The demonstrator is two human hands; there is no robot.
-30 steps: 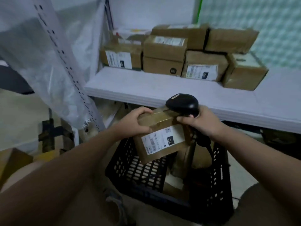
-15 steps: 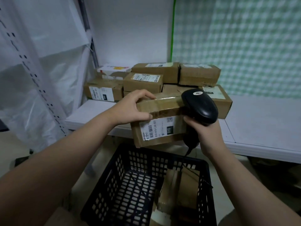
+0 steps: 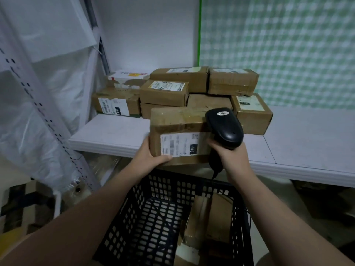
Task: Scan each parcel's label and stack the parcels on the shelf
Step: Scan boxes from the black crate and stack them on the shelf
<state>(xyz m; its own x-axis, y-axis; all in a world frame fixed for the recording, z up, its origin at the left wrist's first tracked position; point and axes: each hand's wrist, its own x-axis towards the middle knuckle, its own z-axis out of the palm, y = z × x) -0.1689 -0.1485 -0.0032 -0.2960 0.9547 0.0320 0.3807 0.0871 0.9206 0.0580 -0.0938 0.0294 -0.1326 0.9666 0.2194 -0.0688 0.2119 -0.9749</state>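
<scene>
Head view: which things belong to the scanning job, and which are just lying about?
Job: held parcel, scanner, left hand, right hand, shelf, stacked parcels, crate.
Lying about: plastic sheet, checked panel.

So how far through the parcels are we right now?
Done: about eight cardboard parcels sit stacked at the back of the white shelf. In hand: the left hand holds the parcel marked 010 at the shelf's front edge, and the right hand grips the barcode scanner beside it; whether it has been scanned I cannot tell. Left: at least two remaining parcels lie in the black crate below.
</scene>
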